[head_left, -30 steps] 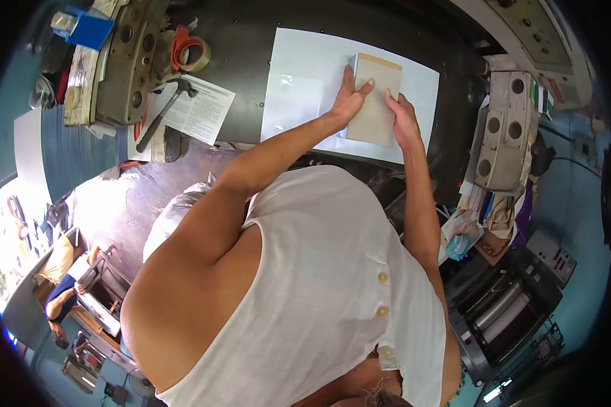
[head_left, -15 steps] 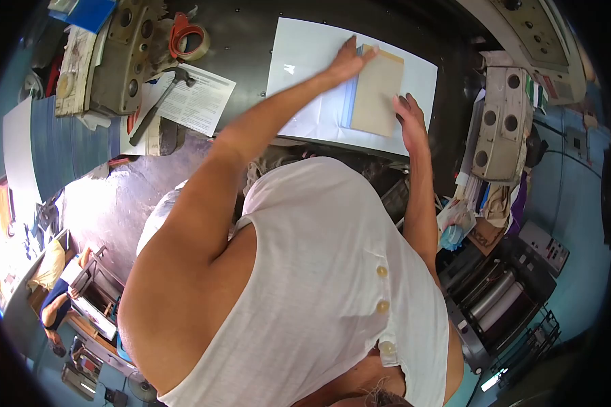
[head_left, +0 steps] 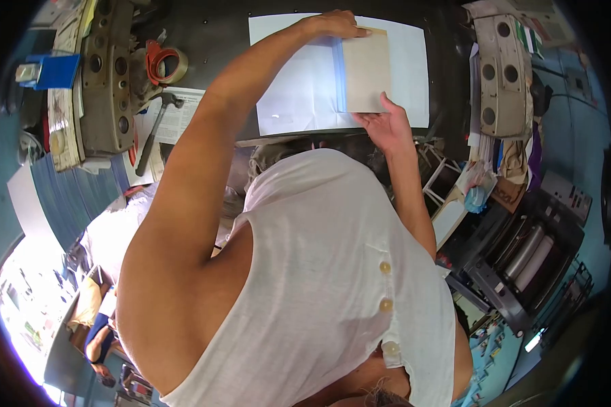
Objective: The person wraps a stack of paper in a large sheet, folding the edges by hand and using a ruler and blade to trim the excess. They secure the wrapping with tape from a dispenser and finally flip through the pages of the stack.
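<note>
A flat tan pad [head_left: 365,71] with a pale blue strip along its left side lies on a large white sheet [head_left: 288,85]. My left hand [head_left: 332,25] is closed at the pad's top left corner, its thumb over the top edge and its other fingers partly hidden. By the lower right corner is my right hand [head_left: 388,129], palm partly turned up and thumb stretched along the pad. Its fingers are apart from the thumb and touch the bottom edge. Dark table surface [head_left: 217,37] shows around the sheet.
Left of the sheet are a tape dispenser [head_left: 164,62], a hammer [head_left: 155,132] and printed paper [head_left: 181,112]. Grey metal blocks with round holes [head_left: 106,78] [head_left: 499,78] stand at both sides. A stack of sheets [head_left: 75,197] is far left, a machine with rollers [head_left: 523,254] at right.
My left hand has shifted to the pad's top edge. My right hand has moved from beside the pad to its lower corner, turning its palm up. The camera view has shifted slightly.
</note>
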`<state>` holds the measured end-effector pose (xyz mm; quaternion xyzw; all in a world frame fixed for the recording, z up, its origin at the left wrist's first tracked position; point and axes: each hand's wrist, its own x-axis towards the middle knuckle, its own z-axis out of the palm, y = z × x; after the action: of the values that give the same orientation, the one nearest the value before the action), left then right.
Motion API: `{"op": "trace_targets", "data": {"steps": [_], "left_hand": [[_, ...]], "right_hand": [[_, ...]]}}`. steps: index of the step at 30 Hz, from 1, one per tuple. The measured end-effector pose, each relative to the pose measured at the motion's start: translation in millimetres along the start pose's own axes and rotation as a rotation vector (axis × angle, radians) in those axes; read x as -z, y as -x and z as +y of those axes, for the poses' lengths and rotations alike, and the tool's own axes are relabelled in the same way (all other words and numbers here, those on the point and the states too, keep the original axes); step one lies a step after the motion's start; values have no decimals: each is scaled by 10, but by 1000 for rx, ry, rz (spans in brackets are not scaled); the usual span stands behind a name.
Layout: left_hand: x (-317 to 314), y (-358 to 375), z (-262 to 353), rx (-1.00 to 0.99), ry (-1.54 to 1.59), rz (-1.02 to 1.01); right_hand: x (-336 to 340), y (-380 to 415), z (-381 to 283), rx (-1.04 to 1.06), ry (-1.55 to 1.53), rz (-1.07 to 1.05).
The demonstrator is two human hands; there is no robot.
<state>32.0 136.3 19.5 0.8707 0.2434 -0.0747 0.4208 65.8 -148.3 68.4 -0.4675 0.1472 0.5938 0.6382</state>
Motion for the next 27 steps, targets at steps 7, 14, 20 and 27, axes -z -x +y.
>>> {"op": "trace_targets", "data": {"steps": [7, 14, 20, 27], "left_hand": [[-13, 101, -79, -63, 132, 153], [204, 1064, -778, 478, -274, 584], [323, 1240, -948, 481, -400, 386], [482, 1207, -1153, 359, -55, 426]], "right_hand": [[169, -13, -9, -62, 81, 253], [926, -294, -687, 838, 1255, 734], [828, -876, -1249, 610, 1741, 812], [931, -1252, -1394, 737, 1424, 719]]}}
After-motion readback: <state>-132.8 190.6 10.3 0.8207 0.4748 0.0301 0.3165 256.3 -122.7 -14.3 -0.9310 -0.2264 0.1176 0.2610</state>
